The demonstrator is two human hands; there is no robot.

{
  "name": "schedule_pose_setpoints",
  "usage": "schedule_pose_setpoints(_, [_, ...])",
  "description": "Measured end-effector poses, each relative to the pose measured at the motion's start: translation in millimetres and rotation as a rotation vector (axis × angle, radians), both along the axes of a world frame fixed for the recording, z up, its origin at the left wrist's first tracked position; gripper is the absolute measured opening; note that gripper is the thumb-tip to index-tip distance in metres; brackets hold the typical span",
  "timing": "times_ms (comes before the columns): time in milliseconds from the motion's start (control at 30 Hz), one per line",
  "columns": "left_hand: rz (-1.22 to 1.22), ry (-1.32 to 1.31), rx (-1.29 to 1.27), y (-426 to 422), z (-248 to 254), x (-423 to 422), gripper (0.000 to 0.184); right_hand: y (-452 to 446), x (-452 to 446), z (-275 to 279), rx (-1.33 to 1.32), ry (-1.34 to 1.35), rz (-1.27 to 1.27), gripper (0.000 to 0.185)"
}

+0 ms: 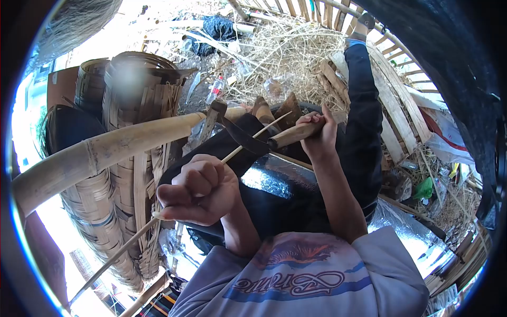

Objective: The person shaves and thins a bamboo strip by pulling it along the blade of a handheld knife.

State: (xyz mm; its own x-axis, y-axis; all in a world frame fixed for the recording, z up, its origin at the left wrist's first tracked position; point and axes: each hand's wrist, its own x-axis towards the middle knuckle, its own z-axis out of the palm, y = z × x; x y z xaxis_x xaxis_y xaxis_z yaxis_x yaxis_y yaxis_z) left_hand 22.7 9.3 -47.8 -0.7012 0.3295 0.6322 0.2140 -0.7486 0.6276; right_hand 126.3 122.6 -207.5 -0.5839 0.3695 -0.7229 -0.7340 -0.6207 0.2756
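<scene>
My left hand (199, 190) is closed around a thin bamboo strip (119, 254), which slants from the lower left up to the middle of the view. In my right hand (323, 132) is the wooden handle of a knife (244, 138), fingers wrapped round it and thumb pointing up. The dark curved blade reaches left from the handle and crosses the strip beyond my left hand. Whether the edge touches the strip is hard to tell.
A thick bamboo pole (105, 150) juts in from the left, beside rolled woven bamboo (140, 100). My legs in dark trousers (364, 116) stretch ahead. Farther off lie straw (296, 47), a plastic bottle (215, 90) and wooden boards (393, 100) by a slatted fence.
</scene>
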Motion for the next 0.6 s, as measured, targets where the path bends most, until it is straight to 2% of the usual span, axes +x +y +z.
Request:
schedule_pose_setpoints(100, [0.007, 0.016, 0.018, 4, 1, -3, 0.045, 4, 0, -39, -0.026, -0.133, -0.042, 0.037])
schedule_pose_setpoints(233, [-0.002, 0.079, -0.055, 0, 1, -3, 0.045, -1, 5, -14, 0.052, -0.135, -0.034, 0.038])
schedule_pose_setpoints(267, [-0.042, 0.027, -0.022, 5, 3, 1, 0.046, 1, 8, -21, 0.013, 0.012, -0.035, 0.038])
schedule_pose_setpoints(367, [-0.026, 0.042, -0.018, 8, 4, 0, 0.046, 3, 0, -20, 0.021, -0.099, -0.015, 0.038])
schedule_pose_setpoints(500, [-0.06, 0.083, -0.062, 5, 4, -4, 0.046, -6, 4, -60, -0.083, -0.097, -0.038, 0.038])
schedule_pose_setpoints(600, [-0.062, 0.089, -0.084, 5, 4, 2, 0.047, -4, -1, -8, -0.064, -0.062, -0.02, 0.036])
